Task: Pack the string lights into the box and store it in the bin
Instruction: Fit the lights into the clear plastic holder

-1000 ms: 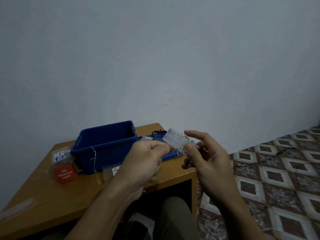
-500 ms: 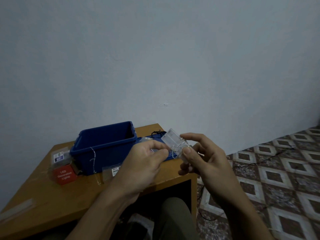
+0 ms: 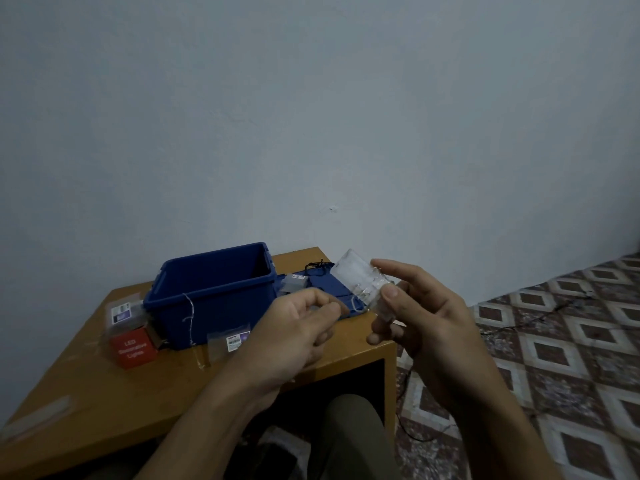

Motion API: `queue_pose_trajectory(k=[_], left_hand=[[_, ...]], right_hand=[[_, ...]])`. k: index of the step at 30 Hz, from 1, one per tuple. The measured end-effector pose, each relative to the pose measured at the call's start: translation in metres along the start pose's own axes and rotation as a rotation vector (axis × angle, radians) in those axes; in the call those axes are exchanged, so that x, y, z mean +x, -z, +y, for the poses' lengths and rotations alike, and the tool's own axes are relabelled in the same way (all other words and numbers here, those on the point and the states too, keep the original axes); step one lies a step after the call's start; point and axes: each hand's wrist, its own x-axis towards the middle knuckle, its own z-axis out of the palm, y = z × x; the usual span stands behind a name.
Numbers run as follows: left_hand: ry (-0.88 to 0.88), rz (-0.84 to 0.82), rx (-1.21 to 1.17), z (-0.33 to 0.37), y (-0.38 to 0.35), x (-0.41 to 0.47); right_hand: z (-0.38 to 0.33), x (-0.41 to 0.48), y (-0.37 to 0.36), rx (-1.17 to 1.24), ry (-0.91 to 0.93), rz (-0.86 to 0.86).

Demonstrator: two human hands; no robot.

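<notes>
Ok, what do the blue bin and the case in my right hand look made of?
Blue bin: probably moulded plastic, opaque, smooth, faint sheen, with a thick formed rim. Case in the right hand: likely clear, slightly frosted plastic; wire shows through it.

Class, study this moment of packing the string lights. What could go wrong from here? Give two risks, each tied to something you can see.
1. The left hand pinches the thin wire running to the clear battery case held in the right hand; a hard pull might kink or snap it.
2. A loose strand drapes over the blue bin's front wall; it may snag or tangle when gathered.
</notes>
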Motion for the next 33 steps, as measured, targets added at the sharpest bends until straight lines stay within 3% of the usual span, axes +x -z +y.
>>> queue_pose_trajectory(k=[10, 18, 24, 28, 33], left_hand=[[0.151, -0.256, 0.171, 0.009, 0.039, 0.018], [0.096, -0.437, 0.620, 0.051, 0.045, 0.027], [-0.087, -0.204, 0.971, 0.066, 0.022, 0.018], [-0.186, 0.015, 0.832, 0.063, 0.003, 0.004], [-0.250, 0.175, 0.586, 0.049, -0.010, -0.008]], right_hand=[[-0.002, -0.002, 0.008, 0.142, -0.141, -0.324], [-0.003, -0.006, 0.007, -0.104, -0.179, -0.539], [-0.007, -0.007, 0.005, -0.487, -0.052, -0.365], [-0.004, -0.007, 0.003, -0.703, 0.121, -0.179], [0.001, -0.006, -0.003, -0.704, 0.244, -0.005]])
